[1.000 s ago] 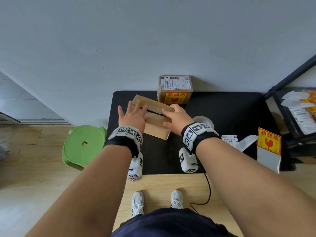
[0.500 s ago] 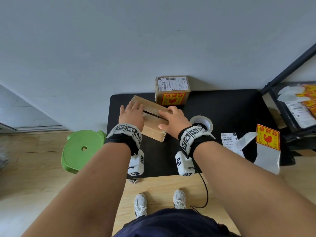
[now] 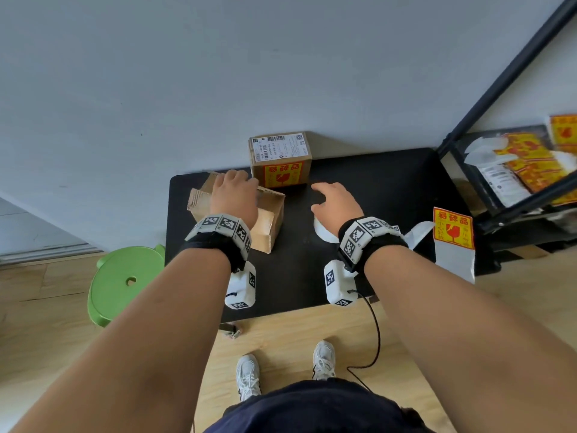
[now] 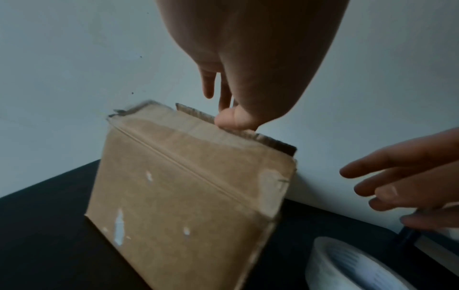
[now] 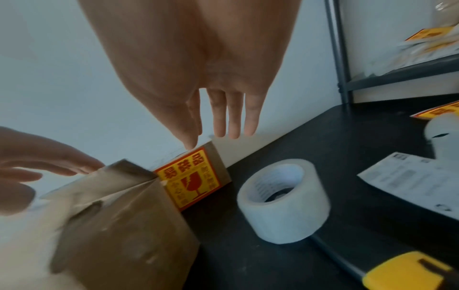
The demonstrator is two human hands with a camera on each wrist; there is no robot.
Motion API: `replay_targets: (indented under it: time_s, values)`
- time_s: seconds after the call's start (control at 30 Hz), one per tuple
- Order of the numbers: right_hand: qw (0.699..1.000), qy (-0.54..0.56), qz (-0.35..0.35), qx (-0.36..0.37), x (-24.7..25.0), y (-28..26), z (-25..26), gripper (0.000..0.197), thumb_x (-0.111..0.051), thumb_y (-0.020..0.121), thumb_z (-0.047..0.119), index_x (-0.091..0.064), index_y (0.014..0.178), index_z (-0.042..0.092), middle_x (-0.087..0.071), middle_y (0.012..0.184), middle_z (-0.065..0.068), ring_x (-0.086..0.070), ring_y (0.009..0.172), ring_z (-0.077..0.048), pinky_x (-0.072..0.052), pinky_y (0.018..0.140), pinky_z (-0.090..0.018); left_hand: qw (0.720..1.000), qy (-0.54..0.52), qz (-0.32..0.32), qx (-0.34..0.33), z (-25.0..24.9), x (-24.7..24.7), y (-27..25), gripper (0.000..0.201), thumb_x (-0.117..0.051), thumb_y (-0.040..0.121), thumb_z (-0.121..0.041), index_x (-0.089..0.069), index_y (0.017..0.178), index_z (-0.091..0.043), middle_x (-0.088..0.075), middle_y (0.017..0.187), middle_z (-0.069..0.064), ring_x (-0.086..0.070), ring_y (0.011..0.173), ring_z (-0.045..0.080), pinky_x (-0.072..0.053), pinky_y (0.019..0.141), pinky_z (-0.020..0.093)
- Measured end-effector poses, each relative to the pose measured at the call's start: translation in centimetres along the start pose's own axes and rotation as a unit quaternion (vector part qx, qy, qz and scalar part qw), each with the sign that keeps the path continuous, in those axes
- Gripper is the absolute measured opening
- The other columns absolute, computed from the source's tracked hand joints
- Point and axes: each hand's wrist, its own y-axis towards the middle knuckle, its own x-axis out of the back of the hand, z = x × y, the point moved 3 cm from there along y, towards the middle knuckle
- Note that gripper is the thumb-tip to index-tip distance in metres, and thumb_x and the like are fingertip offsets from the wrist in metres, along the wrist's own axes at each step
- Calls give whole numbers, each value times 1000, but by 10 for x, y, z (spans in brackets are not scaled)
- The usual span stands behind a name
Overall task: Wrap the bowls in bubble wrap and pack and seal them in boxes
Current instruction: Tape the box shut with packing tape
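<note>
**Flaps held down, tape within reach**

On a black table [image 3: 374, 182] against a pale wall, a person stands over a plain cardboard box [image 3: 268, 223] at the left. Their left hand [image 3: 234, 198] lies across its top, thumb pressing on a flap edge and fingers extended over the far side, apparently to keep the flaps closed. Whether a wrapped bowl is inside cannot be seen. The right hand [image 3: 335, 201] is empty, fingers straight and slightly spread, hovering above a roll of clear packing tape [image 5: 283, 202] that stands just right of the box, probably about to pick it up for sealing. At the table's back edge sits a finished box [image 3: 281, 160], sealed, with a shipping label on top and a red-and-yellow fragile sticker on its front. More fragile stickers [image 3: 452, 228] and a loose shipping label [image 5: 412, 180] lie at the right, near a black shelf frame [image 3: 499, 85].
</note>
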Motion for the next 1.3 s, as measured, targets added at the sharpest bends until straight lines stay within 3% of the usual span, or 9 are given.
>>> replay_targets:
  time_s: [0.23,0.37,0.5,0.7,0.87,1.0,1.17,1.23,1.3]
  values:
    - [990,-118,65,-38,13,5,-65,30,-49,94,18,-57,123,17,-61,113,-8,-57,94,-24,-45,74,-33,999,-43,-9,-32,-70,-3,10,43,-49,90,-7,-53,132,-15,-51,135,4,-39,130,24,-25,111,36]
    - [984,-154,89,-11,7,4,-87,26,-45,93,13,-58,114,17,-62,107,-7,-56,91,-24,-46,74,-33,994,-85,62,-19,-102,-25,6,50,-48,90,-1,-47,138,-14,-44,141,5,-34,134,24,-34,108,37]
    - [983,-154,99,21,-4,3,-102,41,-49,91,11,-56,130,22,-61,119,-4,-57,110,-25,-49,91,-39,989,-106,104,-12,-125,-54,-5,50,-48,89,0,-46,138,-13,-44,141,4,-34,134,22,-39,102,35]
    - [954,-235,74,170,-21,13,-104,44,-56,83,11,-62,125,23,-62,116,1,-46,119,-23,-37,102,-38,970,-149,169,94,-131,-87,-20,50,-42,91,0,-44,139,-14,-42,142,4,-35,134,21,-40,105,38]
    - [951,-248,84,167,-30,15,-102,29,-52,86,14,-70,105,26,-66,105,2,-36,129,-24,-22,113,-42,948,-177,214,153,-127,-98,-28,56,-41,92,-1,-38,146,-18,-38,147,3,-36,135,23,-39,107,41]
    - [946,-264,93,164,-25,19,-98,23,-55,86,19,-71,102,26,-62,105,2,-38,125,-23,-22,113,-39,933,-203,228,192,-125,-97,-23,55,-41,93,-1,-41,145,-19,-39,147,5,-41,132,25,-40,105,37]
    - [972,-172,47,152,-3,18,-93,29,-48,91,16,-72,107,21,-59,109,-6,-47,120,-26,-31,103,-34,912,-255,226,228,-128,-88,-14,51,-40,95,-4,-43,144,-20,-42,147,7,-48,129,27,-42,105,37]
    - [987,-108,38,116,8,19,-89,29,-49,92,19,-72,108,21,-58,112,-11,-56,104,-31,-43,87,-34,910,-281,189,237,-130,-82,-11,45,-38,98,-9,-48,141,-19,-49,142,6,-50,127,26,-42,105,35]
    - [995,-42,49,82,20,21,-86,20,-52,89,19,-72,92,21,-63,97,-10,-60,88,-30,-44,69,-31,903,-326,140,243,-133,-74,-9,38,-39,100,-15,-55,134,-17,-58,132,6,-55,119,25,-43,100,34]
